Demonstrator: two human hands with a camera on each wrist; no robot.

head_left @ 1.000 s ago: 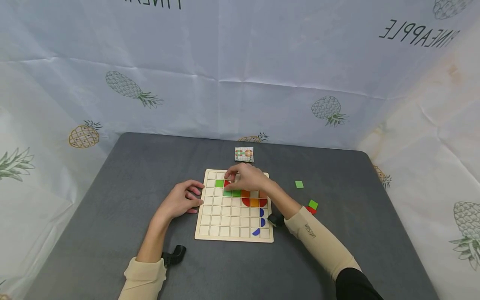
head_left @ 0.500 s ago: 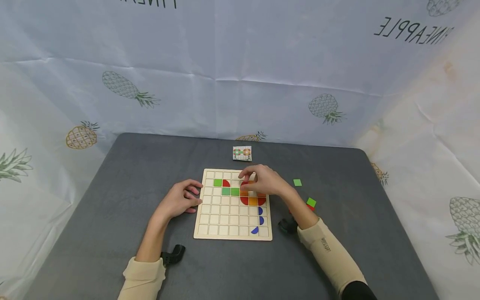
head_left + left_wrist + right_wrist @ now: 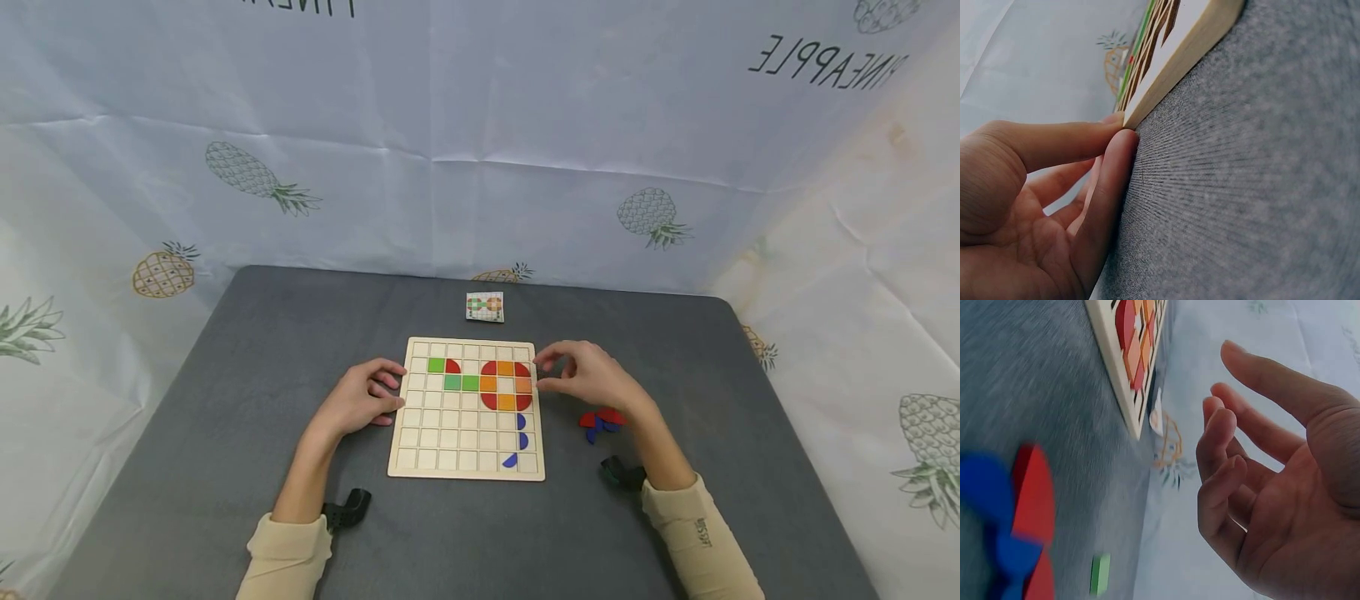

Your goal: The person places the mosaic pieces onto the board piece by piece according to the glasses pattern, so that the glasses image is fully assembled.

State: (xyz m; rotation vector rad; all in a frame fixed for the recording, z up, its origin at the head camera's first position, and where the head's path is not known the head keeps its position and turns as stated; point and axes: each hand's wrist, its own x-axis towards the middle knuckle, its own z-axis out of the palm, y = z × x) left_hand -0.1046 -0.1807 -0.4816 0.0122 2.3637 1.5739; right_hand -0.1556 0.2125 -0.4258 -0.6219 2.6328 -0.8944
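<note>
My left hand (image 3: pixel 365 395) rests at the left side of a pale wooden grid board (image 3: pixel 430 437), its fingertips touching the edge. In the left wrist view, the thumb (image 3: pixel 1063 145) touches the board's rim (image 3: pixel 1166 81). My right hand (image 3: pixel 588 375), holding nothing, hovers just beyond the board's right edge with a gap between thumb and fingers. A ring of red and orange tiles (image 3: pixel 506 402) lies on the board. Left of it are green tiles (image 3: pixel 452 382) and a red quarter-round tile (image 3: pixel 452 367). Blue half-round tiles (image 3: pixel 522 441) lie lower right.
Loose red tiles (image 3: pixel 587 420) and blue tiles (image 3: pixel 592 436) lie on the grey table (image 3: pixel 315 308) right of the board. A green tile (image 3: pixel 1100 574) shows in the right wrist view. Behind the board lies a small pattern card (image 3: pixel 484 307). A pineapple-print cloth (image 3: pixel 450 208) hangs behind.
My right hand has moved right, from over the red quarter-round tile to beyond the board's right edge, uncovering the tile ring. My left hand has stayed at the board's left edge.
</note>
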